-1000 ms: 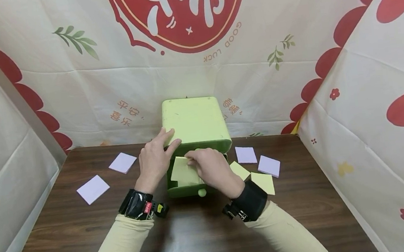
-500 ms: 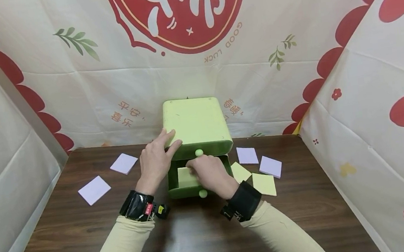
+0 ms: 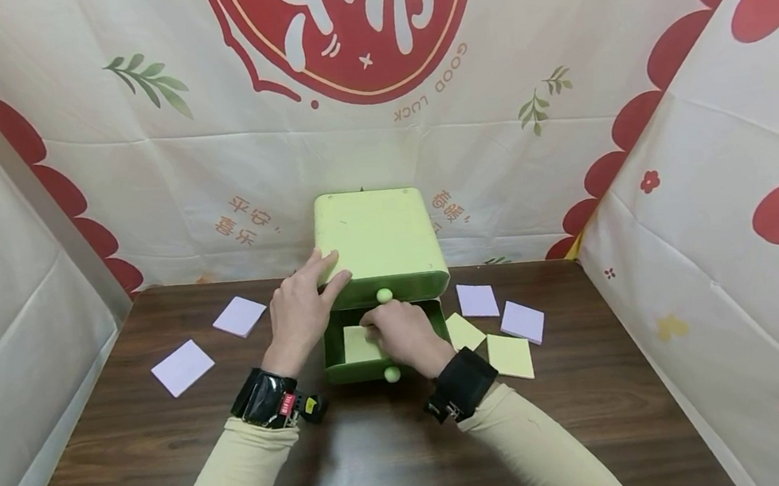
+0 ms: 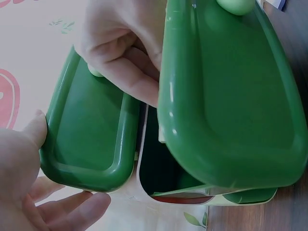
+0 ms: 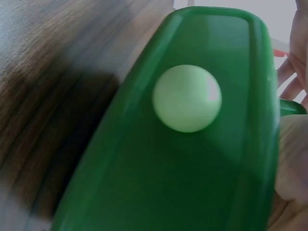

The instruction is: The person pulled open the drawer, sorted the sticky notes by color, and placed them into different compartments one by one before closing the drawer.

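A small green two-drawer cabinet (image 3: 377, 232) stands against the backdrop with its lower drawer (image 3: 357, 372) pulled out. Inside that drawer lies a pad of yellow sticky notes (image 3: 360, 344). My right hand (image 3: 407, 337) reaches in over the drawer front, fingers curled, pinching the pad near its right side; the fingertips are partly hidden. My left hand (image 3: 300, 313) rests against the cabinet's left side with fingers extended. In the left wrist view its fingers spread beside the upper drawer front (image 4: 91, 130), which is shut. A round pale green knob (image 5: 187, 98) fills the right wrist view's middle.
Right of the cabinet lie two yellow note pads, one nearer the front (image 3: 511, 356) and one by the drawer (image 3: 465, 332), plus two lilac pads (image 3: 477, 300). Two more lilac pads (image 3: 183, 368) lie at left on the brown wooden table (image 3: 386, 468). Printed cloth surrounds the table.
The right hand has lowered the yellow pad from a tilted position to flat in the drawer. Over the last half second it has barely moved. The left hand stays on the cabinet.
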Demonstrator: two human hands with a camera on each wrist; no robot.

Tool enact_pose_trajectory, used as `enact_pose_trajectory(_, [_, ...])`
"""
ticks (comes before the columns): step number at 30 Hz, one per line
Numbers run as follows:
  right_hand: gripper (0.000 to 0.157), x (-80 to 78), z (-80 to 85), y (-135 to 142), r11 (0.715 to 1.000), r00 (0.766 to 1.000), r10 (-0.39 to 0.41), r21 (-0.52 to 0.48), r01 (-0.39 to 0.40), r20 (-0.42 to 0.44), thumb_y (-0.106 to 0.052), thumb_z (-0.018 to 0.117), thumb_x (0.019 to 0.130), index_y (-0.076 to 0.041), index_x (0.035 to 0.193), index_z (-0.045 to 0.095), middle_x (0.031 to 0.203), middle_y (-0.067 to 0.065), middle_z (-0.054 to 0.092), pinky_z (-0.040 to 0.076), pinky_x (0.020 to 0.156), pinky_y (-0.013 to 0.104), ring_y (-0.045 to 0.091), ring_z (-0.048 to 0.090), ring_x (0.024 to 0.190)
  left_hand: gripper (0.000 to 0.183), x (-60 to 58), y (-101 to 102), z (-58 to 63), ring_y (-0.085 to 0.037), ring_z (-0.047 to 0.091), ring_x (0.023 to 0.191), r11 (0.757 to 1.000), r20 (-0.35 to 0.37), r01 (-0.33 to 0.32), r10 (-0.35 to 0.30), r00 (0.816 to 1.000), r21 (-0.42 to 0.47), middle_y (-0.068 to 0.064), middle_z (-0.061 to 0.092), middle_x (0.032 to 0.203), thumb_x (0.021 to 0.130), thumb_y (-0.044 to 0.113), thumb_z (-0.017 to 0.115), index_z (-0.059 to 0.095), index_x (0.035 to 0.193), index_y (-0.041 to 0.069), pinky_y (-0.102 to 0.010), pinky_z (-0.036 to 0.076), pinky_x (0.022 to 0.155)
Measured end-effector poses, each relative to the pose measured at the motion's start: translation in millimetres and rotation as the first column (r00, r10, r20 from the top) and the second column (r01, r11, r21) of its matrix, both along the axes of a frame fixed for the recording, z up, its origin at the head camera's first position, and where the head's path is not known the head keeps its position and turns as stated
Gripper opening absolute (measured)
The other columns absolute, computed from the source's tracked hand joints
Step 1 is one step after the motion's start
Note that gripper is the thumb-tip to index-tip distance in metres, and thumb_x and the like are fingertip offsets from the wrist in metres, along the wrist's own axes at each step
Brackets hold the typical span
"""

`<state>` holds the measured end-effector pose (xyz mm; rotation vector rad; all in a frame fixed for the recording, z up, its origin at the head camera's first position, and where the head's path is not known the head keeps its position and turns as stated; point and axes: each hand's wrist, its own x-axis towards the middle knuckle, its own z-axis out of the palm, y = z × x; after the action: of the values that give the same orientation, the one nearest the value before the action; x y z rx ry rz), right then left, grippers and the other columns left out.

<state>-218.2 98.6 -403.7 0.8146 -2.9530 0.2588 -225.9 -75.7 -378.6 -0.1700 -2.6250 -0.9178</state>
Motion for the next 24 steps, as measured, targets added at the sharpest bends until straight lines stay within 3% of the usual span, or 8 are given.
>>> enact_pose_trajectory(3, [0.012,-1.8,-3.6,0.9,1.000,1.000,0.006,-0.030,-0.006,0.003,-0.016,0.065,0.093,-0.022,0.095,0.076,0.077,-0.005,0.071,0.049,0.057,0.029,0.013,0.065,0.066,0.050,0.1,0.1,0.2,-0.019,0.039,0.044,1.000,-0.004,0.002,-0.002,1.000,-0.002,-0.003,0.050,0.147,0.094,0.057,0.053,0.056,0.137,0.032,-0.030,0.035,0.046])
enact_pose_trajectory(6, [0.015,-3.9,-5.4,0.7,0.999,1.000,0.011,-0.037,-0.010,0.016,-0.017,0.066,0.092,-0.022,0.078,0.069,0.058,-0.007,0.052,0.038,0.052,0.025,0.009,0.051,0.054,0.050,0.0,-0.1,0.6,-0.019,0.035,0.043,1.000,-0.012,0.006,-0.006,1.000,-0.002,-0.004,0.050,0.147,0.093,0.056,0.054,0.057,0.137,0.031,-0.030,0.034,0.045])
enact_pose_trajectory(9, [0.029,-6.0,-5.6,-0.1,1.000,0.999,0.008,-0.029,-0.007,0.042,-0.017,0.067,0.092,-0.020,0.067,0.053,0.054,-0.009,0.032,0.033,0.052,0.024,0.007,0.041,0.051,0.050,-0.4,-0.1,0.9,-0.018,0.036,0.043,1.000,-0.017,0.005,-0.005,1.000,-0.005,-0.004,0.051,0.146,0.093,0.056,0.054,0.057,0.136,0.031,-0.030,0.035,0.045])
enact_pose_trajectory(12, [0.040,-6.9,-4.8,-0.9,1.000,0.997,0.000,-0.013,0.001,0.079,-0.017,0.068,0.091,-0.019,0.063,0.040,0.055,-0.008,0.023,0.031,0.052,0.025,0.008,0.038,0.052,0.050,-0.7,-0.1,0.9,-0.018,0.039,0.043,1.000,-0.016,0.002,-0.002,1.000,-0.009,-0.003,0.051,0.146,0.094,0.057,0.053,0.057,0.136,0.031,-0.030,0.036,0.046])
enact_pose_trajectory(22, [0.030,-6.7,-2.9,-0.2,1.000,0.991,-0.001,0.007,0.000,0.133,-0.019,0.069,0.090,-0.017,0.067,0.051,0.055,-0.007,0.028,0.030,0.054,0.026,0.011,0.041,0.054,0.050,0.3,0.0,1.5,-0.018,0.037,0.044,1.000,-0.010,0.003,-0.003,1.000,-0.006,-0.004,0.051,0.146,0.093,0.056,0.054,0.057,0.136,0.031,-0.030,0.034,0.045])
enact_pose_trajectory(24, [0.023,-6.6,-2.8,0.3,1.000,0.991,-0.006,0.014,0.005,0.134,-0.019,0.069,0.090,-0.014,0.070,0.058,0.057,-0.006,0.039,0.035,0.055,0.027,0.013,0.049,0.057,0.050,0.0,0.0,1.3,-0.018,0.037,0.044,1.000,-0.008,0.002,-0.002,1.000,-0.004,-0.003,0.051,0.146,0.093,0.056,0.054,0.057,0.136,0.031,-0.030,0.034,0.045])
